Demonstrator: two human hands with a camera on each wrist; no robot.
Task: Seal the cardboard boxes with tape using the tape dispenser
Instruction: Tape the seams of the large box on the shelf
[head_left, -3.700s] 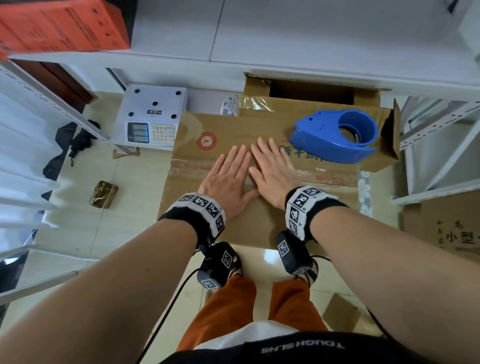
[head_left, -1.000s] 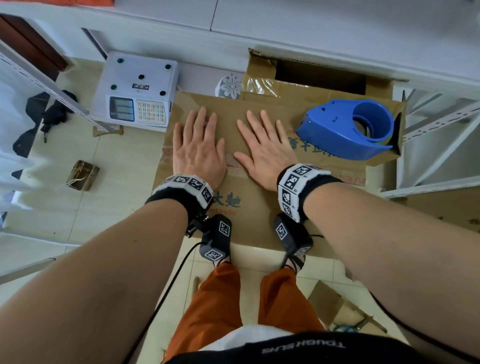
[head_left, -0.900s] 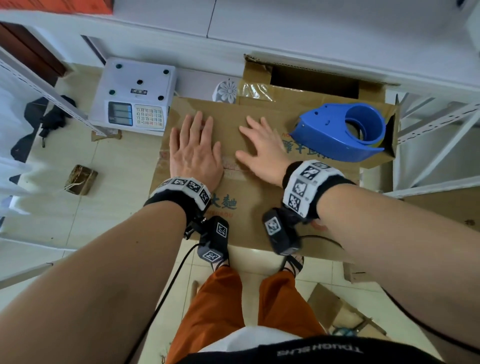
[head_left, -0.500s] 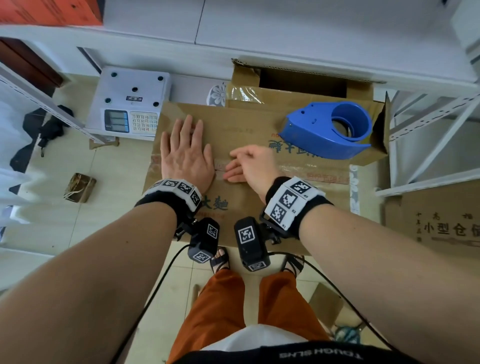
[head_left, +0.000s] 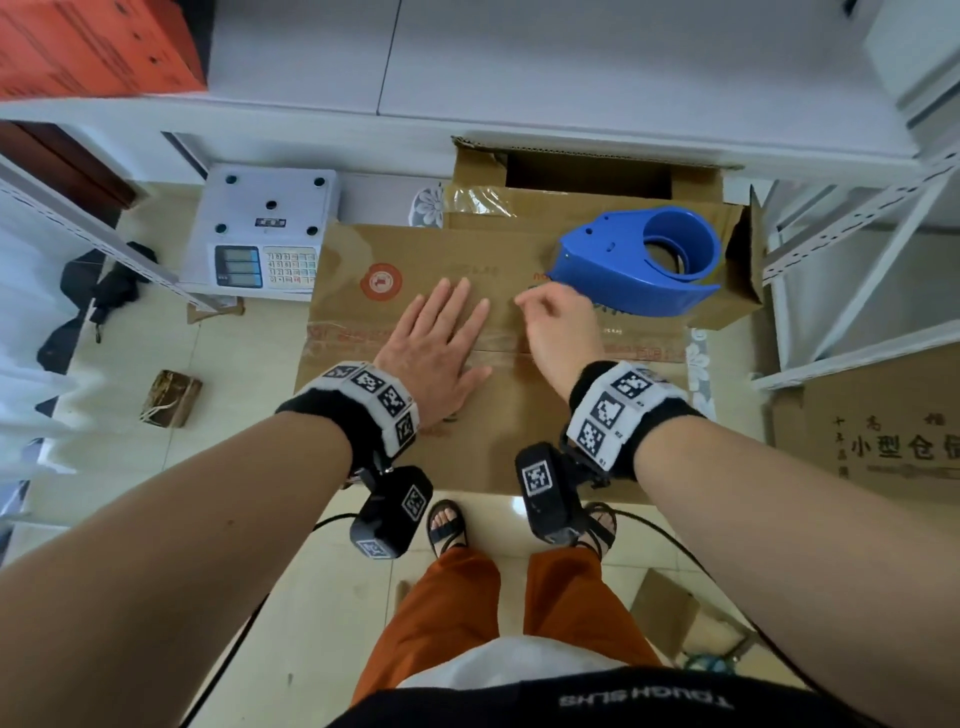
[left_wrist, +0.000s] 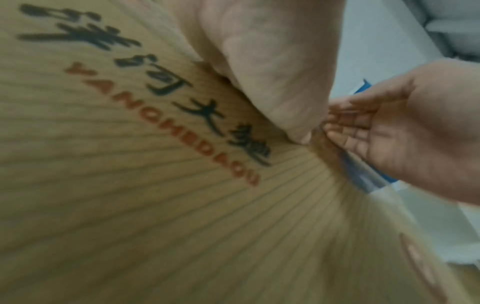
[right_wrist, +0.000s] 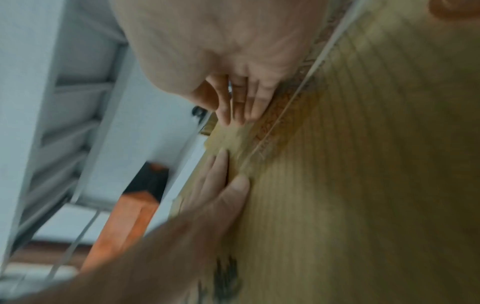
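A brown cardboard box (head_left: 498, 436) with printed characters stands before me, clear tape running along its top seam. My left hand (head_left: 447, 332) lies flat on the lid, fingers straight, palm over the seam. My right hand (head_left: 540, 312) hovers just above the lid with loosely bent fingers and holds nothing. Its fingertips are a short way left of the blue tape dispenser (head_left: 634, 270), which rests on the box's far right corner. In the left wrist view my left palm (left_wrist: 259, 61) presses the cardboard (left_wrist: 130, 195) beside my right hand (left_wrist: 389, 133). The right wrist view shows my right hand's fingers (right_wrist: 246, 102) above the seam.
A white electronic scale (head_left: 260, 234) sits on the floor to the left of the box. Behind it stands an open carton (head_left: 587, 171) against the wall. White metal shelving (head_left: 831, 234) and a printed flat carton (head_left: 883, 431) close off the right. A small brown parcel (head_left: 171, 397) lies on the floor at left.
My right hand has lifted off the lid and moved right toward the dispenser, its fingers now bent. My left hand has slid right along the seam, still flat.
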